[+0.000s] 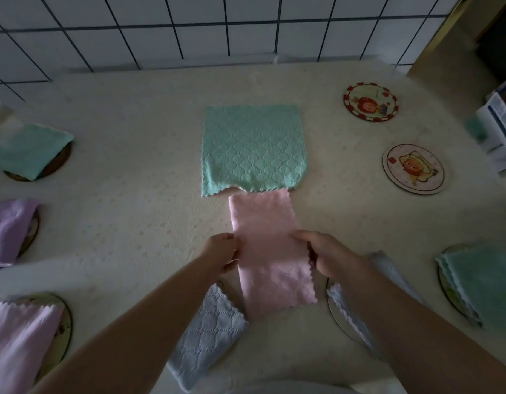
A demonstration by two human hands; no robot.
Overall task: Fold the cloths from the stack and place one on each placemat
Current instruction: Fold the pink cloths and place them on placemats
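A pink cloth (267,245), folded into a long narrow strip, lies lengthwise in front of me. My left hand (222,253) pinches its left edge and my right hand (328,253) grips its right edge, about midway along. Just beyond it a green cloth (253,146) lies flat and unfolded at the table's centre. Two round placemats with cartoon pictures, one red-rimmed (370,101) and one pale (414,168), lie bare at the right. Other placemats bear folded cloths: green (30,150) and purple (10,228) at the left, pink (18,334) at the near left, green (485,282) at the right.
A pale blue-grey cloth (209,334) lies under my left forearm and another (354,317) on a mat under my right forearm. A white box (499,129) stands at the far right edge. A tiled wall (189,27) backs the cream tablecloth (132,194).
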